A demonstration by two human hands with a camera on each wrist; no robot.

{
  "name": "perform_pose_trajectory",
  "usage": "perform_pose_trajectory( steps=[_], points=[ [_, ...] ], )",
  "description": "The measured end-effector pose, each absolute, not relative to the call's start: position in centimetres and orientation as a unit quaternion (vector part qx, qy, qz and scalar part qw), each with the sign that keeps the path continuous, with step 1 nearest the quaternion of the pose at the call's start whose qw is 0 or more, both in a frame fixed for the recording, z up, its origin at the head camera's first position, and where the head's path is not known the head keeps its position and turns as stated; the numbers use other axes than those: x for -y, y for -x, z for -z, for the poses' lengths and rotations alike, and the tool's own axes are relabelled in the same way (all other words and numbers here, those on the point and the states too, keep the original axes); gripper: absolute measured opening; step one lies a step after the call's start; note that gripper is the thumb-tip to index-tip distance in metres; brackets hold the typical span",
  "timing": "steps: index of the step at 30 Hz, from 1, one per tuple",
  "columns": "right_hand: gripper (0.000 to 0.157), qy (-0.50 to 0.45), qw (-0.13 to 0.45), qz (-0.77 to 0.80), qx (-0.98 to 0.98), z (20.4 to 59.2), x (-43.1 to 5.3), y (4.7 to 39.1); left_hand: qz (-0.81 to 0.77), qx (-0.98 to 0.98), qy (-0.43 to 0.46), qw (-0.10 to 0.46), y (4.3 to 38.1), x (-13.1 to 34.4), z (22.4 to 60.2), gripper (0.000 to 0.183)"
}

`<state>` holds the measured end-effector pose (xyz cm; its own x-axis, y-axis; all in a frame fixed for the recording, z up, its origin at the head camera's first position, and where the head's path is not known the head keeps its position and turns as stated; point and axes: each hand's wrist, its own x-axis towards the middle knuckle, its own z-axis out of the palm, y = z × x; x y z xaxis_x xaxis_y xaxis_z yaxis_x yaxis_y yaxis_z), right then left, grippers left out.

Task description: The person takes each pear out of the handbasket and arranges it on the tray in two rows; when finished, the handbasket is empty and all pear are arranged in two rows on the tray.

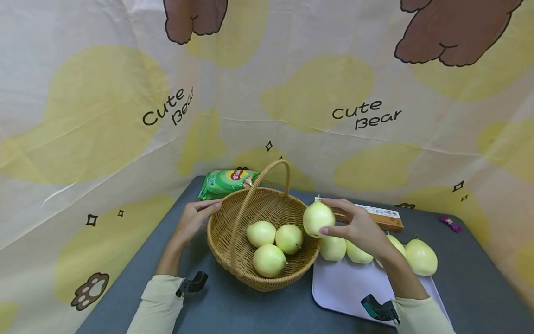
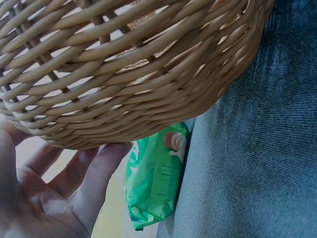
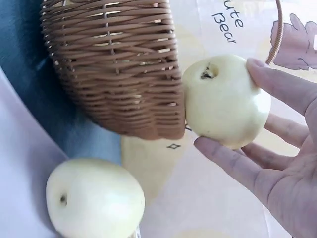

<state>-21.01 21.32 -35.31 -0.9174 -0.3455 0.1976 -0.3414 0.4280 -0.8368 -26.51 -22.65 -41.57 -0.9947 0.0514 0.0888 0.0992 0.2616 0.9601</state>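
Observation:
A wicker basket with an arched handle holds three pale green pears. My left hand grips the basket's left rim; in the left wrist view its fingertips meet the braided edge. On the other side my right hand holds a pear between thumb and fingers, at the height of the right rim. The right wrist view has this pear right beside the rim, its dark blossom end showing. Several more pears sit along the back of a pale lilac tray, partly hidden by my right hand and forearm.
Behind the basket lies a green chip bag. A long brown-and-white box stands behind the tray, and a small purple wrapper is at the far right. A printed cloth hangs along the table's back and left.

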Motion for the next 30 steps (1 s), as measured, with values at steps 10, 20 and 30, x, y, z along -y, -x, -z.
perform_pose_trajectory(
  steps=[10, 20, 30],
  points=[
    [0.073, 0.194, -0.029, 0.499, -0.844, 35.9, -23.2, 19.3, 0.609, 0.792, 0.049, 0.021, 26.4, 22.7, 41.6, 0.046],
    [0.071, 0.177, -0.039, 0.496, -0.849, 37.3, -24.5, 17.8, 0.607, 0.793, 0.047, 0.022, 26.4, 22.6, 41.5, 0.046],
    [0.066, 0.15, -0.018, 0.483, -0.862, 39.4, -25.1, 16.3, 0.604, 0.795, 0.043, 0.023, 26.5, 22.6, 41.5, 0.045]
  ],
)
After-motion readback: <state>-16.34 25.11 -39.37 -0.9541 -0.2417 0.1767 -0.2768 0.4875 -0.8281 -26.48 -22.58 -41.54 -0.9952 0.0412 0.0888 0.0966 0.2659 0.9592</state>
